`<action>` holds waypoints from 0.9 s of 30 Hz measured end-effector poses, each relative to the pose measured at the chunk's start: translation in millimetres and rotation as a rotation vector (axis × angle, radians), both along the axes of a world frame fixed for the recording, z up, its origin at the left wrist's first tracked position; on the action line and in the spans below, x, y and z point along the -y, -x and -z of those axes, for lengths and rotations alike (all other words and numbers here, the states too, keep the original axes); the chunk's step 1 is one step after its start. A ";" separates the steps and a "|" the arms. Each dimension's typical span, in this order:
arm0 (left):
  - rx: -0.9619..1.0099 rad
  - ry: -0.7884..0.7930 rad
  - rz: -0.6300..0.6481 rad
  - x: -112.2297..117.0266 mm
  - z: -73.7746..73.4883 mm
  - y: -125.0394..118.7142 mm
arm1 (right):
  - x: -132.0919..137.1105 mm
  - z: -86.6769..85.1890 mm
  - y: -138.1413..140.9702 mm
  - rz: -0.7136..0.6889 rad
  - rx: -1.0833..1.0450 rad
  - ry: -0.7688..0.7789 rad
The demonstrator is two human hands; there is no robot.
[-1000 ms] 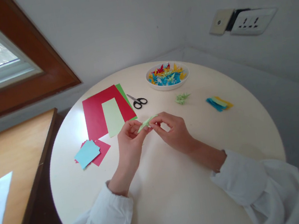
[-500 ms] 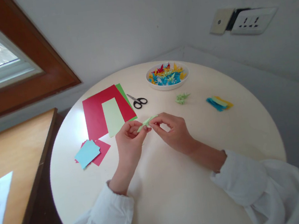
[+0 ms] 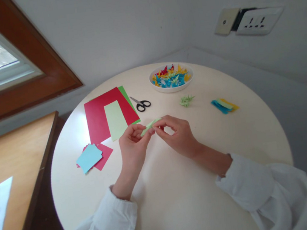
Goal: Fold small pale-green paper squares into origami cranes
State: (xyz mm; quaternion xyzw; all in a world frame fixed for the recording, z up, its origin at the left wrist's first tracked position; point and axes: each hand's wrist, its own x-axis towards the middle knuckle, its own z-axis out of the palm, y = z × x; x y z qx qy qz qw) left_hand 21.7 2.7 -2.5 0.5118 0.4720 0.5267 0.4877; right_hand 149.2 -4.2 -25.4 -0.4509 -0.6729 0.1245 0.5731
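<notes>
Over the middle of the round cream table, my left hand and my right hand pinch a small folded pale green paper piece between their fingertips. Both hands are closed on it, left at its lower end, right at its upper end. The piece is long, narrow and slightly tilted. A finished pale green folded figure lies on the table beyond my right hand.
A white dish of several coloured folded figures sits at the back. Black scissors, red and green sheets with a pale green strip, blue and red squares, and a blue-yellow paper stack lie around. A wooden desk stands left.
Hardly anything differs; my fingers shift slightly on the green paper piece, which stays in the same place.
</notes>
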 end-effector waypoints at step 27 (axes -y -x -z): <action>0.085 0.048 0.054 -2.0 -2.6 4.1 | -8.4 4.7 0.8 -0.185 -0.458 0.249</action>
